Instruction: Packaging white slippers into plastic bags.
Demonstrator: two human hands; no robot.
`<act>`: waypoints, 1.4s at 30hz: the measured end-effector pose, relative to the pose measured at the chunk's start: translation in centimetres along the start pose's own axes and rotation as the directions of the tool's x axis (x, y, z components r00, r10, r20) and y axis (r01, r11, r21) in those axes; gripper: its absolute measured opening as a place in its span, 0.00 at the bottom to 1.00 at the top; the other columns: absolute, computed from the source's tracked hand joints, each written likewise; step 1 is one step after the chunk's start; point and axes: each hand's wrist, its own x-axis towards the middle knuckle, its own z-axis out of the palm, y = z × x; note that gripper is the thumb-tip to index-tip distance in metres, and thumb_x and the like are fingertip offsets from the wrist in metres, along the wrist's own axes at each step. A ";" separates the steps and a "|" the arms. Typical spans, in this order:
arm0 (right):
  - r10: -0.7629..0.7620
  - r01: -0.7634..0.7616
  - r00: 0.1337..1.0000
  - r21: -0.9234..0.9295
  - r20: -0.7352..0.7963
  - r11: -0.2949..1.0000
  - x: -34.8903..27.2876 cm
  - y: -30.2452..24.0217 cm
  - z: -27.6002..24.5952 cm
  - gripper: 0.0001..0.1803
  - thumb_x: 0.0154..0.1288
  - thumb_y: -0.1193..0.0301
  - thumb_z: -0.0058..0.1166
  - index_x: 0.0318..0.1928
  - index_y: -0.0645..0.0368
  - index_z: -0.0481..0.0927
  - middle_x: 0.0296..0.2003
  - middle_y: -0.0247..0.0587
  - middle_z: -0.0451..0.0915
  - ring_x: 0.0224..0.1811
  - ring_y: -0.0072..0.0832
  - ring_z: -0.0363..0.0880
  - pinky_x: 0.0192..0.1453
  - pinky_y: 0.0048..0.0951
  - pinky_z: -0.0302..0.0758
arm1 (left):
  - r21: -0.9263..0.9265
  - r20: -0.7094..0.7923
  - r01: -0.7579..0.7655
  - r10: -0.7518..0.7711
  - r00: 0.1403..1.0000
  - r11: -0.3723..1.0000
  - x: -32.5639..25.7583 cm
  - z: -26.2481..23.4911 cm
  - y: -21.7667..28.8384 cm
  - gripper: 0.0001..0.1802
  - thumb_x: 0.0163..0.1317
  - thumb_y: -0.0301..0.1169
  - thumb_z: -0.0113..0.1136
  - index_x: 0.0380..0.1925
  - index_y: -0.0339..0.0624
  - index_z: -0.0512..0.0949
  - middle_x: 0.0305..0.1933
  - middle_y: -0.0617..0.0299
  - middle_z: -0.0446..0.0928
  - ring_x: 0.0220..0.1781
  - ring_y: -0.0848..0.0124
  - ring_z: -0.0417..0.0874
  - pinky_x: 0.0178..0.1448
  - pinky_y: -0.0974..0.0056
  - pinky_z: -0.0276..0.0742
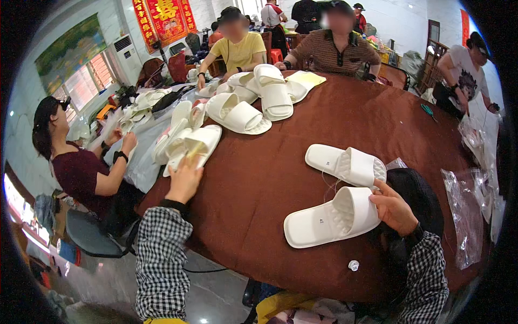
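One white slipper [334, 218] touches the right hand [397, 209]

Feed bright overall; I log daylight at the left-hand window [86, 78]. White slippers [305, 229] read pale, close to washed out. Glints on a clear plastic bag [463, 221]; sheen on the floor [216, 299]. Left hand [186, 182] slightly blurred. Table [243, 216] edge bows; black circular rim swallows my corners.

Pale walls [399, 24] hold a bright window [89, 81] (air conditioner [127, 58] just beside).
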 end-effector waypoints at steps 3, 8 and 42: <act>0.008 -0.008 1.000 -0.007 0.012 1.000 -0.2 -0.2 0.1 0.32 0.69 0.81 0.46 0.71 0.65 0.55 0.60 0.50 0.71 0.59 0.33 0.75 0.61 0.32 0.75 | 0.006 -0.065 0.065 -0.065 0.996 0.998 3.1 2.1 -4.8 0.25 0.73 0.43 0.45 0.67 0.53 0.66 0.64 0.47 0.70 0.69 0.50 0.68 0.67 0.25 0.52; 0.039 -0.050 0.994 -0.114 -0.100 0.992 -0.7 -0.1 0.5 0.31 0.69 0.80 0.47 0.71 0.68 0.55 0.62 0.50 0.70 0.62 0.32 0.73 0.63 0.30 0.72 | 0.070 -0.281 0.338 -0.306 0.910 0.939 5.9 4.7 -6.6 0.34 0.67 0.27 0.49 0.73 0.52 0.55 0.63 0.44 0.70 0.64 0.50 0.73 0.64 0.34 0.64; -0.434 0.216 0.889 -0.969 0.146 0.117 0.0 -0.8 1.3 0.30 0.59 0.78 0.57 0.64 0.63 0.68 0.61 0.56 0.67 0.59 0.49 0.73 0.64 0.38 0.72 | -0.645 -0.094 -0.429 0.491 0.866 0.633 -3.0 -4.9 22.9 0.22 0.58 0.28 0.63 0.51 0.29 0.73 0.45 0.37 0.80 0.47 0.44 0.82 0.51 0.53 0.76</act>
